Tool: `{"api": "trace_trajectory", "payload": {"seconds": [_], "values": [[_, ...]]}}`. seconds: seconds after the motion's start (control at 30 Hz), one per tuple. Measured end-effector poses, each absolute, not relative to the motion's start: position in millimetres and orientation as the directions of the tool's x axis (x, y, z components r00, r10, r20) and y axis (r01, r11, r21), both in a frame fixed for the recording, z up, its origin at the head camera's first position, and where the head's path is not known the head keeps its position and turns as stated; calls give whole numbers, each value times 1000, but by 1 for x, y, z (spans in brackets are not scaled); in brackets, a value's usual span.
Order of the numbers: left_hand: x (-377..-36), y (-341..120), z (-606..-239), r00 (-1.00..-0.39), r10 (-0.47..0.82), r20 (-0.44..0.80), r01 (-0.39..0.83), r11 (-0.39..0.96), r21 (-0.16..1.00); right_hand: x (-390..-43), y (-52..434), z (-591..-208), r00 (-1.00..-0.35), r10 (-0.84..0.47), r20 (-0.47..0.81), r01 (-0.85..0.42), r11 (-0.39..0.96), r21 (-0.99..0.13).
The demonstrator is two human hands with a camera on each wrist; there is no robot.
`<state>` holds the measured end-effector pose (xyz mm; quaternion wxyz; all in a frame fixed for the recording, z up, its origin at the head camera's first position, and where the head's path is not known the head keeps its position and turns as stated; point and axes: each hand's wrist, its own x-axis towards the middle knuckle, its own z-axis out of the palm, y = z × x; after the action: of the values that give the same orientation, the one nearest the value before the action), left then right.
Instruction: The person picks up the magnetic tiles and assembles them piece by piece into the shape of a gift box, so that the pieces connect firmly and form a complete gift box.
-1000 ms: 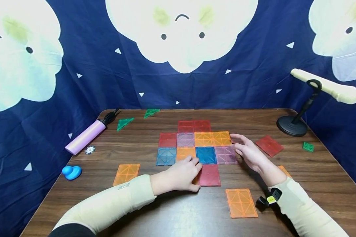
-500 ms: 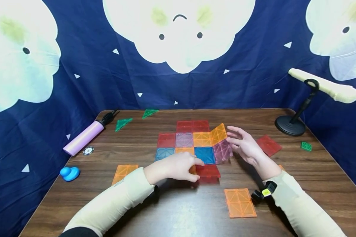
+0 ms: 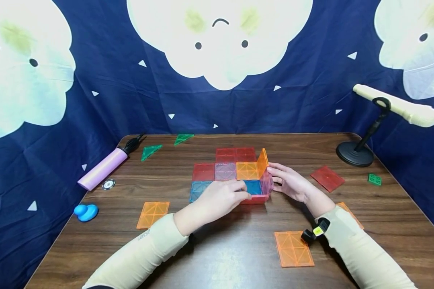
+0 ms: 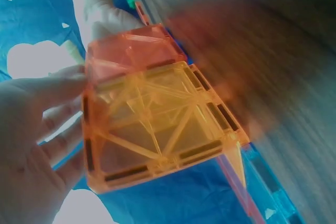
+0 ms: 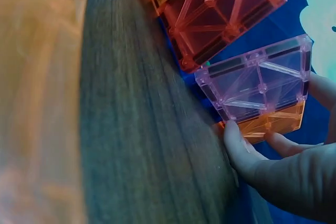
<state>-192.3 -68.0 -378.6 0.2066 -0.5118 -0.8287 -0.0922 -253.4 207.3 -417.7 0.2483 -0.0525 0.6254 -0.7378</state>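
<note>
Translucent magnetic tiles form a joined layout mid-table. My left hand (image 3: 218,202) is at its front side, fingers bent over the upper edge of the raised orange tile (image 4: 157,124) and red tile (image 4: 134,53). My right hand (image 3: 291,182) presses its fingers against the right side. There a purple tile (image 5: 257,80) and an orange tile (image 3: 263,162) stand nearly upright. The blue tile (image 3: 252,187) lies flat inside the corner. Still flat are a clear purple tile (image 3: 225,171), an orange tile (image 3: 247,170) and red tiles (image 3: 235,154). My left hand hides part of the layout.
Loose orange tiles (image 3: 294,249) lie near the front, left and right. A red tile (image 3: 327,178) and green brick (image 3: 374,179) are at right, by a black stand (image 3: 355,153). At left are a pink pump (image 3: 103,167), poker chip (image 3: 108,184), blue duck (image 3: 86,212) and green triangles (image 3: 151,152).
The right-hand orange and purple tiles have folded up from flat to nearly upright as my right hand moved left. My left hand has lifted the front red and orange tiles upward.
</note>
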Motion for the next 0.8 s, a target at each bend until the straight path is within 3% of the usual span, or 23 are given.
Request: {"api": "trace_trajectory", "payload": {"seconds": [0.2, 0.43, 0.53, 0.63, 0.8], "values": [[-185, -64, -380, -417, 787, 454, 826, 537, -173, -255, 204, -417, -870, -434, -234, 269, -20, -963], [-182, -60, -381, -458, 768, 448, 819, 561, -125, -254, 201, -414, -879, -422, -222, 218, 59, -974], [-183, -62, -379, -526, 739, 422, 819, 573, 18, -253, 201, -414, -881, -415, -227, 216, 74, -974], [-188, -71, -378, -651, 638, 412, 756, 595, 272, -254, 200, -415, -880, -417, -229, 217, 77, -973], [-206, -105, -378, -899, 282, 335, 438, 561, 703, -254, 199, -414, -880, -415, -230, 227, 58, -972]]}}
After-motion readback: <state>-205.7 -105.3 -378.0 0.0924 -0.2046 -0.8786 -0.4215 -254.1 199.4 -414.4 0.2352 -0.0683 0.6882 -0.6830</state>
